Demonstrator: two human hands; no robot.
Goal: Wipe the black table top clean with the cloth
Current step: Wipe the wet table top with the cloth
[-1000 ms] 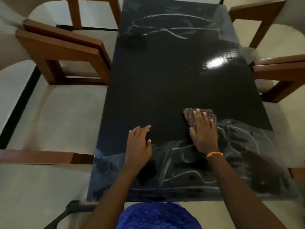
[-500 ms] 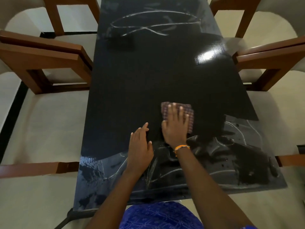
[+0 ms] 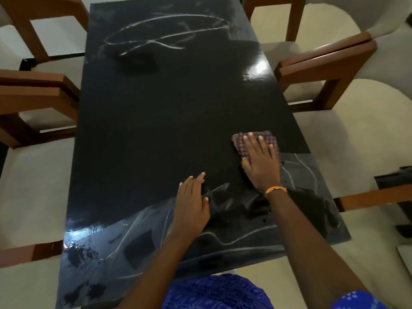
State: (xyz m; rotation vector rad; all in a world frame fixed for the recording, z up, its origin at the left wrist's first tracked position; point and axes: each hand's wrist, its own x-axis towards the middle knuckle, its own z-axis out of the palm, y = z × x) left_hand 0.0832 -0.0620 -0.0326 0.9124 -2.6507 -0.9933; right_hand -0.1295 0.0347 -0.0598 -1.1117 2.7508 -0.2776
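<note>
The black table top [image 3: 160,121] fills the middle of the view, glossy, with pale streaks at its far end and across its near end. A small checked cloth [image 3: 239,143] lies flat on it near the right edge. My right hand [image 3: 260,161], with an orange band at the wrist, presses palm-down on the cloth and covers most of it. My left hand [image 3: 192,201] rests flat on the table to the left and nearer to me, fingers together, holding nothing.
Wooden chairs with pale cushions stand along both long sides: two on the left [image 3: 38,94] and two on the right [image 3: 325,70]. Another chair arm [image 3: 374,197] juts in at the near right. The floor is pale.
My right hand has slid the cloth to the right, away from my left hand and toward the table's right edge. The left hand has stayed pressed in about the same place.
</note>
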